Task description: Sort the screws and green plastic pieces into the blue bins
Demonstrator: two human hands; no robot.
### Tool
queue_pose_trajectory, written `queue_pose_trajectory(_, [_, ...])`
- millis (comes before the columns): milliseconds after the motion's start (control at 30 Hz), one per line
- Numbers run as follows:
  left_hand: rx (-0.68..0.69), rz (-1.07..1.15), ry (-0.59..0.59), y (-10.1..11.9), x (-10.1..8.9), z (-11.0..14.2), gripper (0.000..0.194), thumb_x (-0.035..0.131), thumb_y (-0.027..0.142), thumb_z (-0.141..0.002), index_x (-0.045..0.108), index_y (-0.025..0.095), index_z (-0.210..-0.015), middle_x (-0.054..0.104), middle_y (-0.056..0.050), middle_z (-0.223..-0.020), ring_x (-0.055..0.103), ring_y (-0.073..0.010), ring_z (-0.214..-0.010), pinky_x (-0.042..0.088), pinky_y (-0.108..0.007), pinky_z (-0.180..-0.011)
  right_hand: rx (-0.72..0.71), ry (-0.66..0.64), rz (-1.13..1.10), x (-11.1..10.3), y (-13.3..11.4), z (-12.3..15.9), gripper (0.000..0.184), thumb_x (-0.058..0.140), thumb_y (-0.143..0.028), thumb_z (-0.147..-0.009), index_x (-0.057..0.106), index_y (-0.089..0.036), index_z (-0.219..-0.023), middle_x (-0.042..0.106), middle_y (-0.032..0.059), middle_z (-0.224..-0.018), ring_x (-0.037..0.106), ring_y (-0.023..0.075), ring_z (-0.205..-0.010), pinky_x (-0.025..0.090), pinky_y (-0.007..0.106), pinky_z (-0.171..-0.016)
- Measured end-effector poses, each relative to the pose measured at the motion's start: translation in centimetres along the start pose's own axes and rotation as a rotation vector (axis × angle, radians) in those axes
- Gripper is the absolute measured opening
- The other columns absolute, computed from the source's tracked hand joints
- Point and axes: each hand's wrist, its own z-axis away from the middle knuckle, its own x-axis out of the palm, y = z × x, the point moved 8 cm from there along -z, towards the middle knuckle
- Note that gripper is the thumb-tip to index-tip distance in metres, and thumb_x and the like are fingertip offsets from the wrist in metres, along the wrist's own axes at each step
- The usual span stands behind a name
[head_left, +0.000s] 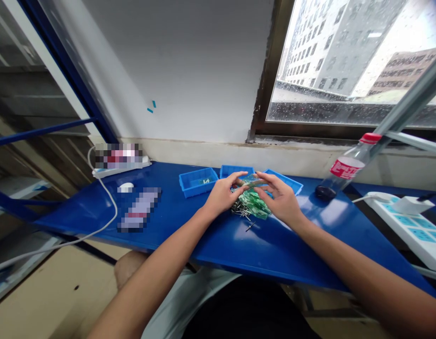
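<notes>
My left hand (224,192) and my right hand (282,198) face each other above the table, each with thumb and fingers closed on a small see-through greenish plastic bag (252,181). What the bag contains, if anything, I cannot make out. Just beneath lies a heap of green plastic bags (256,205). Beside that heap, partly under my left hand, is a pile of small thin metal pins (241,210), perhaps rivets or screws. One loose pin (250,227) lies nearer the table's front edge.
Blue trays stand behind my hands: a left one (198,188) with a few small pieces inside, a middle one (235,170) and a right one (295,186). A red-capped bottle (347,165) and power strip (412,226) are at right. A white cable (114,200) crosses the blue table (175,221).
</notes>
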Motion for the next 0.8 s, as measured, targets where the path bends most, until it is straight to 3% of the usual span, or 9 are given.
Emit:
queue_pose_trajectory(133, [0.020,0.050,-0.018,0.5,0.1,0.2,0.056,0.072,0.030,-0.097,0.053,0.023,-0.150,0.080,-0.003,-0.101,0.076,-0.0183,-0.088,0.059,-0.030,-0.083,0.192,-0.035,-0.152,0.4,2.5,0.2,0.058,0.080,-0.042,-0.090,0.063,-0.024,-0.143,0.076,0.0096,-0.110,0.076,0.0274,-0.103,0.067,0.050,-0.095])
queue_pose_trajectory(267, [0.050,0.036,-0.035,0.7,0.3,0.3,0.064,0.072,0.032,-0.098,0.046,0.024,-0.156,0.078,-0.005,-0.107,0.075,-0.0186,-0.091,0.060,-0.031,-0.083,0.192,-0.030,-0.147,0.4,2.6,0.2,0.049,0.082,-0.042,-0.087,0.066,-0.021,-0.129,0.075,0.0094,-0.104,0.075,0.0264,-0.097,0.065,0.049,-0.094])
queue_pose_trajectory(400, [0.251,-0.103,0.004,2.3,-0.1,0.5,0.043,0.071,0.034,-0.099,0.063,0.027,-0.141,0.064,-0.013,-0.143,0.066,-0.0257,-0.124,0.059,-0.042,-0.100,0.222,0.021,-0.123,0.1,2.5,0.0,0.052,0.079,-0.043,-0.089,0.059,-0.022,-0.132,0.071,0.0036,-0.089,0.072,0.0216,-0.082,0.065,0.040,-0.079])
queue_pose_trajectory(467, [0.351,-0.155,-0.022,2.9,0.1,0.7,0.033,0.071,0.035,-0.099,0.071,0.027,-0.130,0.062,-0.012,-0.146,0.061,-0.0281,-0.132,0.055,-0.048,-0.108,0.246,0.046,-0.144,-0.2,2.6,0.0,0.059,0.079,-0.043,-0.089,0.055,-0.022,-0.138,0.070,0.0018,-0.086,0.071,0.0202,-0.078,0.063,0.037,-0.074])
queue_pose_trajectory(533, [0.396,-0.164,-0.062,2.9,0.6,0.8,0.035,0.073,0.035,-0.097,0.070,0.027,-0.131,0.066,-0.012,-0.142,0.060,-0.0287,-0.133,0.053,-0.052,-0.112,0.256,0.046,-0.164,-0.3,2.4,-0.1,0.061,0.080,-0.044,-0.089,0.055,-0.022,-0.141,0.071,0.0020,-0.085,0.070,0.0204,-0.077,0.062,0.037,-0.073])
queue_pose_trajectory(633, [0.361,-0.155,-0.072,2.3,0.9,0.7,0.038,0.071,0.031,-0.099,0.068,0.026,-0.136,0.069,-0.012,-0.137,0.063,-0.0276,-0.130,0.054,-0.051,-0.111,0.263,-0.004,-0.169,-0.1,2.0,-0.1,0.051,0.074,-0.047,-0.094,0.061,-0.022,-0.137,0.071,0.0028,-0.084,0.069,0.0213,-0.076,0.060,0.038,-0.072])
queue_pose_trajectory(800, [0.244,-0.067,0.027,1.6,-0.2,0.4,0.028,0.056,0.026,-0.107,0.074,0.025,-0.129,0.075,-0.009,-0.123,0.072,-0.0204,-0.112,0.060,-0.038,-0.100,0.200,-0.049,-0.096,0.1,1.2,0.0,0.039,0.065,-0.049,-0.100,0.069,-0.023,-0.129,0.071,0.0040,-0.089,0.066,0.0203,-0.076,0.057,0.038,-0.071])
